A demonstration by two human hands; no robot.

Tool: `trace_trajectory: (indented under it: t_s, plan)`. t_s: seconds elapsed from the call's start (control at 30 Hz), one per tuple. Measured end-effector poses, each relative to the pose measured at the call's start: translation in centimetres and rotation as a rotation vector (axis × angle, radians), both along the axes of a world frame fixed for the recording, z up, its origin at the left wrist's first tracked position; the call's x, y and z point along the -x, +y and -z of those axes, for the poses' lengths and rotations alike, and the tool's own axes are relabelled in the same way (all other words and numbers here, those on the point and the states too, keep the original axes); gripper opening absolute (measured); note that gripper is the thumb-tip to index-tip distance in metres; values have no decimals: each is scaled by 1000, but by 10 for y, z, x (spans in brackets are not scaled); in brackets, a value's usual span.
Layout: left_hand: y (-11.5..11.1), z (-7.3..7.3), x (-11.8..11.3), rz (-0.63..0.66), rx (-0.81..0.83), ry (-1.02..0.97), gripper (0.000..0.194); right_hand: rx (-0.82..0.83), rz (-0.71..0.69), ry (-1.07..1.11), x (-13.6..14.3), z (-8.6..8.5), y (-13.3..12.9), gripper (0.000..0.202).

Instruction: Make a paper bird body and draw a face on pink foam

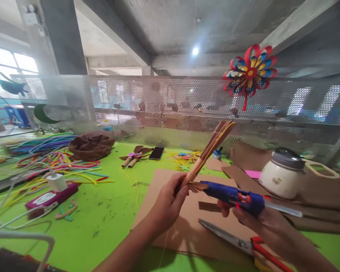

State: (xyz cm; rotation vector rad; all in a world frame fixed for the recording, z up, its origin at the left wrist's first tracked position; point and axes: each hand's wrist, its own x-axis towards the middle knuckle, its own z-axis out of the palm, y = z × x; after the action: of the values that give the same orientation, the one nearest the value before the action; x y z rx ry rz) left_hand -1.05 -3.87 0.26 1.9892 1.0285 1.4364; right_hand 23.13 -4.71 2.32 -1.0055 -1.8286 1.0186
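Observation:
My left hand (170,202) is closed round the lower end of a brown paper roll (212,145), which slants up to the right with yellow strands along it. A small fanned piece of brown paper (197,186) sticks out beside my left fingertips. My right hand (252,219) is wrapped round a blue hot glue gun (229,193), a clear glue stick protruding from its back. The gun's nozzle points left at the fanned piece; whether they touch is unclear. Beneath lies a cardboard sheet (164,181) with a brown strip (211,206) and red-handled scissors (229,235).
Coloured pipe cleaners (62,151), a brown cloth bag (91,147) and a purple power strip (52,199) lie left. Further back are two small paper figures (134,155), a phone (156,153) and yellow shreds (184,160). A lidded jar (282,173) stands right, before a perforated screen (164,109).

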Motion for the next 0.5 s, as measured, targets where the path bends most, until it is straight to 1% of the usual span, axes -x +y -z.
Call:
trace_trajectory:
  t_s: [0.13,0.3,0.4,0.5]
  plan:
    - [-5,-3,2,-59,-87,72,27,-75,60,-10,2,3,-3,31]
    - [-8,-4,3,-81,-107,96,27,-344,8,-109,8,-7,-6,21]
    - [-9,-5,3,-71,-119,92,27,-499,22,-138,11,-12,-8,15]
    - [-9,-5,2,-49,-114,70,27,-625,8,-116,12,-11,-11,17]
